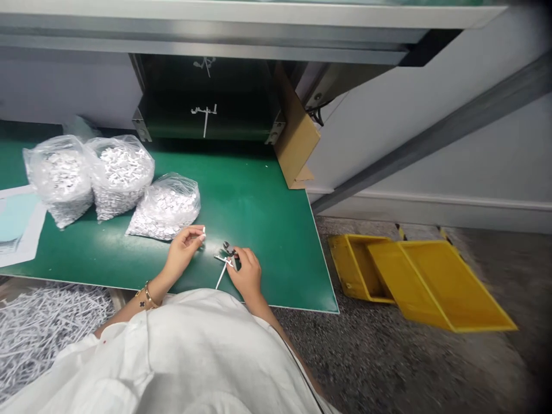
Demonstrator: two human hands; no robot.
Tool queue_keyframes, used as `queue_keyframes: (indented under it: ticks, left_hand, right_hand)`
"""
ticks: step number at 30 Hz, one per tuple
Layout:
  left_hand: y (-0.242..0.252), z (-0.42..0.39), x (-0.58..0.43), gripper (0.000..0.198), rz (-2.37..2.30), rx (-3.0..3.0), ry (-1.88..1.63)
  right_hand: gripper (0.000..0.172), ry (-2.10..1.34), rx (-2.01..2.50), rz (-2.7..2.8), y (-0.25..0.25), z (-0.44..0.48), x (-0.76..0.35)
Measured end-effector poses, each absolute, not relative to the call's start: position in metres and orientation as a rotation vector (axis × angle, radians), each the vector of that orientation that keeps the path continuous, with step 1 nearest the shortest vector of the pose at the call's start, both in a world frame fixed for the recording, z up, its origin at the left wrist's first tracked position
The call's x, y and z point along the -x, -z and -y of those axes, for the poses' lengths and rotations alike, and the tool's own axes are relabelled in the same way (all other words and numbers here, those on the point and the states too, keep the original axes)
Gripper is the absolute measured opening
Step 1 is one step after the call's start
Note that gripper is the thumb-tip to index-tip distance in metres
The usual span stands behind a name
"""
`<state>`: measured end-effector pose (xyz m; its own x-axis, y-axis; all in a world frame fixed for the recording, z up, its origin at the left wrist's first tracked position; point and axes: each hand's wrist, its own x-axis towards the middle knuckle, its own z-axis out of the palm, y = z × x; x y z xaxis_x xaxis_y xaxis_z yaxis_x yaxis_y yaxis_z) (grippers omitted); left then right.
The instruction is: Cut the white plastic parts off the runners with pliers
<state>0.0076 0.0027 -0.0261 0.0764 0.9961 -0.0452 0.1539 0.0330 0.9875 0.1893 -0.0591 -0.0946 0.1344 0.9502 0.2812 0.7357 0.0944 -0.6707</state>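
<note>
Between the thumb and fingers of my left hand (pixel 184 248) is a small white plastic piece (pixel 204 231). Close by on the right, my right hand (pixel 246 272) is closed around a pair of nippers (pixel 227 248), their dark jaws pointing away from me and to the left. The same hand also holds a white plastic sprue (pixel 221 276), its thin stem slanting down toward my shirt. My palm hides most of the nippers' handles. Just beyond my left hand lies a clear bag of small white parts (pixel 166 207).
Two more filled bags (pixel 121 175) (pixel 62 178) stand at the left by some papers (pixel 19 224). A dark conveyor belt (pixel 241 115) carries white sprues (pixel 206 118). Cardboard (pixel 297 138) stands at its right. Yellow bins (pixel 440 282) sit on the floor; discarded stems (pixel 52 328) pile lower left.
</note>
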Motion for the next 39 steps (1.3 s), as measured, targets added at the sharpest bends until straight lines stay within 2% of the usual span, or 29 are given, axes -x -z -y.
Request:
queue_keyframes:
  ticks: [5, 8, 12, 15, 17, 20, 23, 26, 31, 35, 39]
  left_hand:
    - [-0.032, -0.055, 0.046, 0.013, -1.582, -1.936, -1.555]
    - [-0.057, -0.092, 0.082, 0.019, -1.749, -1.982, -1.703]
    - [-0.056, -0.105, 0.093, 0.032, -1.813, -2.114, -1.610]
    - [-0.031, -0.072, 0.064, 0.028, -1.703, -2.276, -1.558]
    - [-0.009, -0.038, 0.036, 0.020, -1.387, -2.451, -1.229]
    - [0.023, 0.007, 0.003, 0.018, -0.607, -2.683, -0.507]
    - [0.045, 0.032, -0.007, 0.021, -0.427, -2.818, -0.252]
    - [0.058, 0.038, -0.005, 0.021, -0.586, -2.829, -0.250]
    - [0.070, 0.041, -0.003, 0.010, -0.768, -2.785, -0.364]
    - [0.069, 0.051, 0.004, 0.020, -0.877, -2.699, -0.440]
    - [0.054, 0.064, 0.027, 0.027, -1.178, -2.231, -0.705]
  right_hand:
    - [0.029, -0.294, 1.682, 1.782, 0.100, 0.058, -0.190]
    - [0.030, -0.290, 1.685, 1.804, 0.100, 0.058, -0.190]
    - [0.029, -0.314, 1.699, 1.804, 0.098, 0.058, -0.190]
    - [0.029, -0.312, 1.696, 1.791, 0.098, 0.058, -0.190]
    - [0.029, -0.298, 1.701, 1.785, 0.098, 0.058, -0.190]
    - [0.028, -0.260, 1.716, 1.799, 0.099, 0.059, -0.190]
    - [0.025, -0.239, 1.723, 1.808, 0.100, 0.059, -0.190]
    - [0.024, -0.221, 1.710, 1.821, 0.101, 0.059, -0.191]
    - [0.026, -0.231, 1.665, 1.809, 0.107, 0.060, -0.197]
    - [0.031, -0.306, 1.670, 1.788, 0.110, 0.061, -0.203]
    - [0.036, -0.335, 1.722, 1.775, 0.109, 0.062, -0.206]
